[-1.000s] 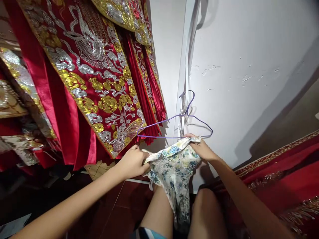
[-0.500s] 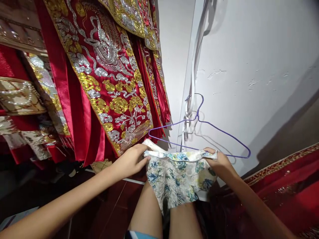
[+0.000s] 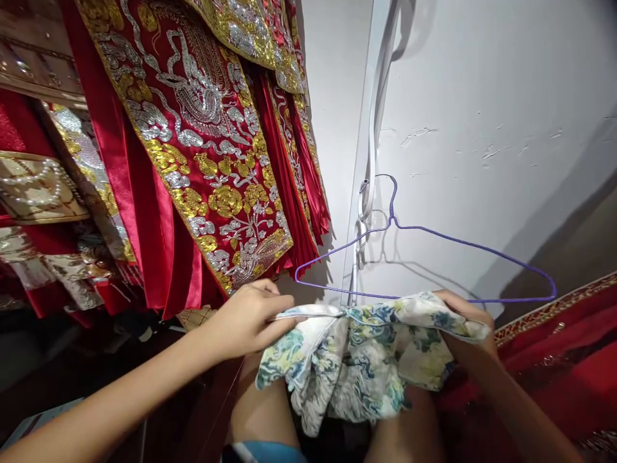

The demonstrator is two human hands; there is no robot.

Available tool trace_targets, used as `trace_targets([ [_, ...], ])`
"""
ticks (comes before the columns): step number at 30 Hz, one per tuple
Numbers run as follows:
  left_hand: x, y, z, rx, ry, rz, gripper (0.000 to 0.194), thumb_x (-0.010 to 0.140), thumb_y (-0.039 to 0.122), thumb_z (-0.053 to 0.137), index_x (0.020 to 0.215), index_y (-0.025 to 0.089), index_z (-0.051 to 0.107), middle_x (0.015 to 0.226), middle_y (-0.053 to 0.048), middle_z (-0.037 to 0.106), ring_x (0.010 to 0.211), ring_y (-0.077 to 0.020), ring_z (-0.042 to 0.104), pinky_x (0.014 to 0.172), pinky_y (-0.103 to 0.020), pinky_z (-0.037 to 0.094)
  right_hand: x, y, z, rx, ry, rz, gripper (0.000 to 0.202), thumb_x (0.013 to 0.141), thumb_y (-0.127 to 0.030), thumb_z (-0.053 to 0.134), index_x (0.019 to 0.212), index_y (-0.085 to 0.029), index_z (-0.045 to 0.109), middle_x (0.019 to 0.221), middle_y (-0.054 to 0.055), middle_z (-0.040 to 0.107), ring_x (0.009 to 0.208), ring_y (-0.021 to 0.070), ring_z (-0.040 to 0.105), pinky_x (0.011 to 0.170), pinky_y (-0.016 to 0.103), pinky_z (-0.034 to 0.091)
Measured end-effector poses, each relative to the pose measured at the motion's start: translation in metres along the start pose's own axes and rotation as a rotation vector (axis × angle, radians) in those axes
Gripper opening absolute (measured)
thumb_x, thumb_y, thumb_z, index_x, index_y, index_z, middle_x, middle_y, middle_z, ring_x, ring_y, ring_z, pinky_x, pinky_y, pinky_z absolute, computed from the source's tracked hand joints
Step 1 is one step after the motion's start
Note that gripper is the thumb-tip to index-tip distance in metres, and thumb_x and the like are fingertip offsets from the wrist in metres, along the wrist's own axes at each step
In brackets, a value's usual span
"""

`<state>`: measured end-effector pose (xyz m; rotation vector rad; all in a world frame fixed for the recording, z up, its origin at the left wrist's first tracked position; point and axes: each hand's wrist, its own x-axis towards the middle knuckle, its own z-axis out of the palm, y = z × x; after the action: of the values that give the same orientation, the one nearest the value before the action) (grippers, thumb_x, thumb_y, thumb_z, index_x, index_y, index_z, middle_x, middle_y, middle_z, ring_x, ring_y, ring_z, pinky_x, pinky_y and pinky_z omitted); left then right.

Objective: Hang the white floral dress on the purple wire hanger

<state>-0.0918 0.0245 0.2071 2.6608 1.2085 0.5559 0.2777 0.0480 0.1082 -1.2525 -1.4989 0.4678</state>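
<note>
Cream-and-gold fabric forms a pearl-strung band [image 3: 45,186] at the far left, among red and silvery garments. Next to it hang glossy red satin strips [image 3: 157,251], then a red embroidered panel [image 3: 207,161], thick with gold flowers and silver cloud-like scrolls, tilted so that its bottom edge slants up to the right. Just below that edge, the person's left hand [image 3: 255,315] pinches one end of a floral cloth garment [image 3: 371,360] between thumb and fingers. Beneath are the person's bare thighs [image 3: 263,408], with blue fabric [image 3: 272,451] over the left one. The garment, white with blue, green and yellow print, is held between the two hands, its top edge drawn across and its lower part bunched in folds. Behind it, a white strap [image 3: 372,141] runs down the pale wall [image 3: 482,83], and a purple hanger [image 3: 457,239] hangs at it by its hook. The hanger's bottom bar passes right behind the garment's top edge; whether they touch is unclear. The right hand [image 3: 475,313], well apart from the left, grips the garment's other end. Red cloth with a patterned gold border [image 3: 573,366] fills the lower right.
</note>
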Motion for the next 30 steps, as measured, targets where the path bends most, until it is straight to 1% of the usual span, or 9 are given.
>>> trace_targets([
  [3, 0.009, -0.009, -0.009, 0.295, -0.054, 0.088, 0.037, 0.097, 0.045, 0.049, 0.080, 0.019, 0.069, 0.071, -0.003, 0.065, 0.073, -0.0179, 0.060, 0.103, -0.042, 0.037, -0.001, -0.010, -0.006, -0.030, 0.030, -0.052, 0.009, 0.067, -0.027, 0.061, 0.071, -0.021, 0.066, 0.063, 0.000, 0.060, 0.063, 0.0190, 0.054, 0.056, 0.027, 0.040],
  [9, 0.028, -0.032, -0.010, 0.519, 0.023, -0.020, 0.029, 0.099, 0.029, 0.045, 0.107, 0.020, 0.071, 0.119, -0.011, 0.071, 0.119, -0.0284, 0.057, 0.103, -0.045, 0.035, -0.007, -0.026, 0.000, -0.067, 0.008, 0.018, 0.013, 0.068, -0.029, 0.055, 0.060, -0.021, 0.060, 0.052, -0.002, 0.052, 0.054, 0.0154, 0.046, 0.050, 0.026, 0.035],
  [11, 0.031, -0.031, -0.005, 0.586, 0.022, -0.077, 0.026, 0.096, 0.022, 0.046, 0.104, 0.018, 0.071, 0.111, -0.014, 0.073, 0.123, -0.0326, 0.054, 0.101, -0.048, 0.035, -0.009, -0.029, 0.001, -0.098, 0.025, 0.018, 0.013, 0.068, -0.030, 0.055, 0.060, -0.021, 0.060, 0.050, -0.002, 0.051, 0.054, 0.0151, 0.045, 0.051, 0.026, 0.034],
  [14, 0.032, -0.028, 0.006, 0.643, -0.092, -0.162, 0.021, 0.092, 0.021, 0.050, 0.089, 0.017, 0.071, 0.086, -0.016, 0.074, 0.107, -0.0357, 0.061, 0.089, -0.046, 0.041, -0.011, -0.032, 0.003, -0.125, 0.040, 0.032, 0.012, 0.066, -0.029, 0.055, 0.062, -0.021, 0.063, 0.052, -0.002, 0.052, 0.055, 0.0154, 0.046, 0.052, 0.025, 0.035],
  [17, 0.036, -0.029, 0.014, 0.641, -0.099, -0.200, 0.020, 0.089, 0.015, 0.052, 0.094, 0.015, 0.071, 0.083, -0.018, 0.074, 0.098, -0.0363, 0.062, 0.083, -0.045, 0.044, -0.010, -0.031, 0.005, -0.080, 0.036, 0.075, 0.013, 0.065, -0.030, 0.055, 0.062, -0.021, 0.065, 0.054, -0.002, 0.054, 0.057, 0.0164, 0.048, 0.052, 0.025, 0.036],
  [20, 0.046, -0.032, 0.011, 0.617, 0.054, -0.204, 0.033, 0.089, 0.011, 0.048, 0.116, 0.014, 0.067, 0.111, -0.018, 0.074, 0.110, -0.0360, 0.059, 0.088, -0.047, 0.046, -0.005, -0.026, 0.006, -0.029, 0.038, 0.113, 0.012, 0.063, -0.029, 0.055, 0.060, -0.022, 0.063, 0.053, -0.002, 0.053, 0.056, 0.0163, 0.047, 0.050, 0.025, 0.035],
  [24, 0.067, -0.028, 0.002, 0.432, 0.257, -0.082, 0.045, 0.092, 0.013, 0.043, 0.136, 0.016, 0.056, 0.148, -0.011, 0.053, 0.134, -0.0337, 0.047, 0.107, -0.055, 0.040, 0.002, -0.019, 0.006, 0.025, 0.006, 0.124, 0.009, 0.063, -0.027, 0.055, 0.056, -0.021, 0.057, 0.051, -0.003, 0.047, 0.054, 0.0154, 0.042, 0.049, 0.026, 0.031],
  [27, 0.083, -0.019, 0.011, 0.123, 0.324, 0.042, 0.042, 0.098, 0.019, 0.040, 0.136, 0.017, 0.056, 0.145, -0.010, 0.056, 0.132, -0.0264, 0.054, 0.108, -0.046, 0.045, 0.003, -0.015, 0.010, 0.082, -0.070, 0.132, 0.015, 0.066, -0.029, 0.057, 0.055, -0.022, 0.050, 0.052, -0.003, 0.042, 0.054, 0.0147, 0.038, 0.049, 0.027, 0.030],
  [30, 0.094, -0.013, 0.028, -0.061, 0.409, 0.078, 0.033, 0.099, 0.023, 0.041, 0.121, 0.016, 0.065, 0.121, -0.009, 0.071, 0.110, -0.0223, 0.068, 0.095, -0.037, 0.053, 0.004, -0.014, 0.015, 0.127, -0.135, 0.162, 0.022, 0.069, -0.029, 0.058, 0.053, -0.023, 0.044, 0.051, -0.003, 0.040, 0.052, 0.0136, 0.037, 0.048, 0.027, 0.031],
])
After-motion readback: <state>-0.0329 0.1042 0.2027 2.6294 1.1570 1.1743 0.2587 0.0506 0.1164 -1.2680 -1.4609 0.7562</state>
